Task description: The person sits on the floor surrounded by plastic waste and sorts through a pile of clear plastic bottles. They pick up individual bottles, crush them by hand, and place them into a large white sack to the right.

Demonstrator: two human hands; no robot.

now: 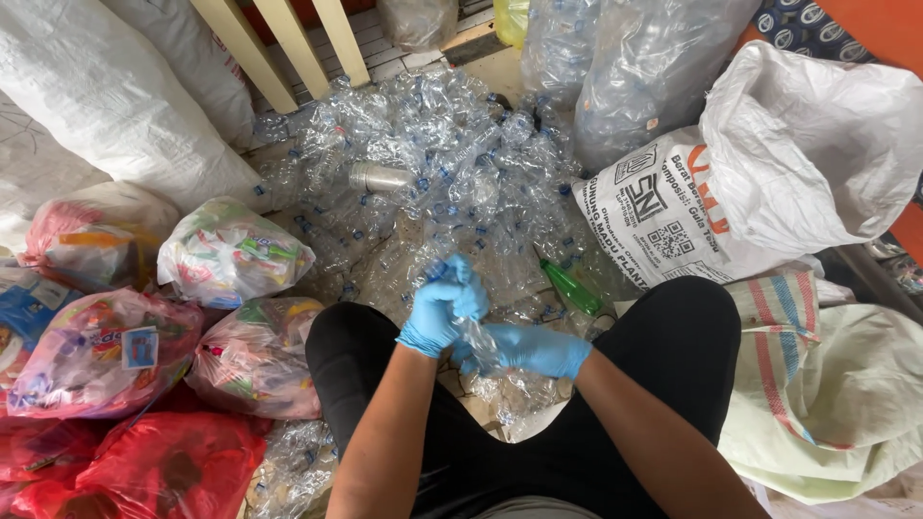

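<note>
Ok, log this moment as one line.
left hand: grips clear bottle top | right hand: holds its lower end | pile of clear bottles ahead | green bottle nearby

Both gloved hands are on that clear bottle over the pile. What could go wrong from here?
The left hand and right hand twist a crushed clear bottle; a split edge might nick the thin gloves. The loose bottle pile could slide. The green bottle might get mixed in.

Thin, smooth blue rubbery gloves cover each hand [442, 312], the crushed bottle [478, 338] and bottle pile [433, 163] are clear glossy plastic, and the white sack [788, 183] is coarse woven plastic.
</note>
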